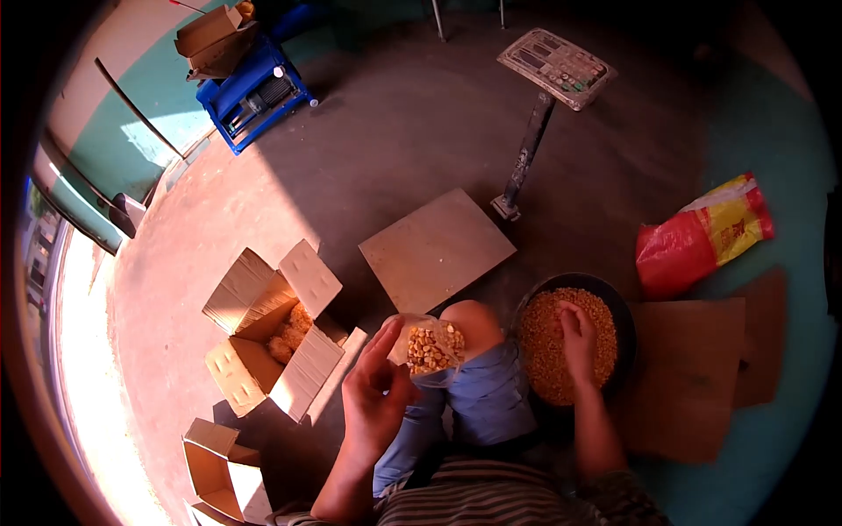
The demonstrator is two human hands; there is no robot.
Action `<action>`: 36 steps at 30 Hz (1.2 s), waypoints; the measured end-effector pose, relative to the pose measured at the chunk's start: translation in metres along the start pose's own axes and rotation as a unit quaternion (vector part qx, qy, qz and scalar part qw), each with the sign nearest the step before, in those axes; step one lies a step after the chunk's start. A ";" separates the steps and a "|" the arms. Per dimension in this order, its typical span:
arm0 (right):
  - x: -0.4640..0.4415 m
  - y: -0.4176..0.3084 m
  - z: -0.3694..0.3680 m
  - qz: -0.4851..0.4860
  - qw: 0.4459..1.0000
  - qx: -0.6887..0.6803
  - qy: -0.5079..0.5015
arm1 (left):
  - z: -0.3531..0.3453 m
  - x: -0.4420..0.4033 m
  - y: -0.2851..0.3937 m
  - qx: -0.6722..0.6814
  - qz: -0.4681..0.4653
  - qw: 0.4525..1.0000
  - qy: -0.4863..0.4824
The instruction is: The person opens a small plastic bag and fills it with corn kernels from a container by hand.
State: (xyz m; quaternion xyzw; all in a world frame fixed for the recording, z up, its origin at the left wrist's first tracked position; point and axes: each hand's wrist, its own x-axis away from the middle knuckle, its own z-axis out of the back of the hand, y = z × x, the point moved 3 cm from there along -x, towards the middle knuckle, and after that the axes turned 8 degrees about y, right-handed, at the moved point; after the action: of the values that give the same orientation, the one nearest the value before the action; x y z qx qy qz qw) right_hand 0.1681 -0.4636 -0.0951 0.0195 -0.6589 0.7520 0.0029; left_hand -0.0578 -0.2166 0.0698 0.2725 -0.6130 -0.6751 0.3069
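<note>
Above my knees, my left hand (379,386) grips a clear plastic bag (435,347) near its edge, the fingers bent. Golden-brown kernels or nuts fill the bag's lower part. On the right, my right hand (577,340) reaches over a round dark basin (626,326) heaped with similar orange-brown pieces (545,351). Its fingertips are drawn together at the pieces; what they hold, if anything, is too small to make out.
An open carton (317,368) with filled bags stands left, another carton (210,473) below it. A platform scale (438,250) with a display (558,67) lies ahead. A red-yellow sack (693,241), flat cardboard (688,377) and a blue machine (259,96) are around.
</note>
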 end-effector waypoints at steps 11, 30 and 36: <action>-0.018 0.072 0.000 0.106 0.935 0.339 -0.003 | -0.005 -0.001 0.007 -0.014 0.026 0.999 0.011; 0.028 0.067 -0.045 0.085 0.952 0.287 -0.061 | -0.011 0.002 0.004 -0.019 0.029 0.999 0.021; 0.033 0.075 -0.035 0.000 0.968 0.237 -0.079 | -0.009 0.003 0.003 -0.018 0.032 0.999 0.010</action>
State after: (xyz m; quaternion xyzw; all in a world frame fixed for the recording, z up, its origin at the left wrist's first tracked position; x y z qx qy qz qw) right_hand 0.1323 -0.4395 -0.1726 0.0787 -0.4597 0.8829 -0.0540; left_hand -0.0530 -0.2253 0.0721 0.2536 -0.6062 -0.6731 0.3394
